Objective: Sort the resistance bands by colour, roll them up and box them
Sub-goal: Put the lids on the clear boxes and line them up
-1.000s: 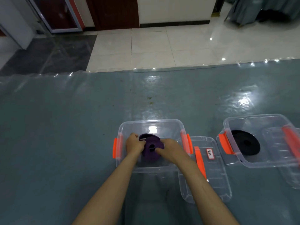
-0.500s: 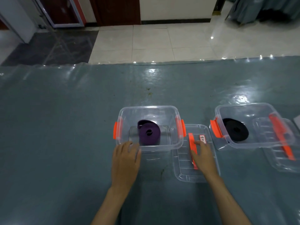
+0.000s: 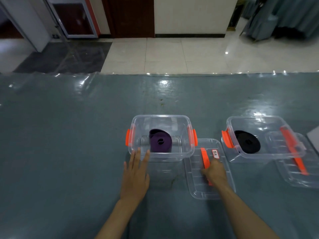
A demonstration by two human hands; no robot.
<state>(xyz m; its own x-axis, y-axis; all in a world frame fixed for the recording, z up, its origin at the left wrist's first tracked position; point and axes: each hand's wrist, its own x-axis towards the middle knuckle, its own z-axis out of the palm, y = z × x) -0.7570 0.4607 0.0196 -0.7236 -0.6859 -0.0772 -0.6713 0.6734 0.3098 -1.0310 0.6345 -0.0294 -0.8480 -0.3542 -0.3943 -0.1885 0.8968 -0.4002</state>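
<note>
Purple rubber, rolled into a tight coil, the resistance band (image 3: 160,143) sat upright inside the clear plastic box with orange side latches (image 3: 161,135) at the centre of the frame, and neither hand was on it any more. A second before, both hands had been down in that box settling the roll; by this moment they had drawn out and back toward the lower part of the frame. I judged from this that the purple band's boxing was done and the step in hand had turned to closing the box.

The left hand (image 3: 136,175) lay flat with straight, slightly spread fingers, their tips touching the near left corner of the box, just below the roll. The right hand (image 3: 214,172) had gone to the clear flat lid with an orange strip handle and a small white label (image 3: 209,168), which lay on the blue-grey plastic-covered bench (image 3: 69,135) just right of the box; its fingers were curled at the near end of the handle, apparently gripping it.

Toward the right of the frame a second clear latched box (image 3: 262,137) held a rolled black resistance band (image 3: 247,144), with its own lid (image 3: 296,163) partly beneath it, well apart from both hands.
</note>
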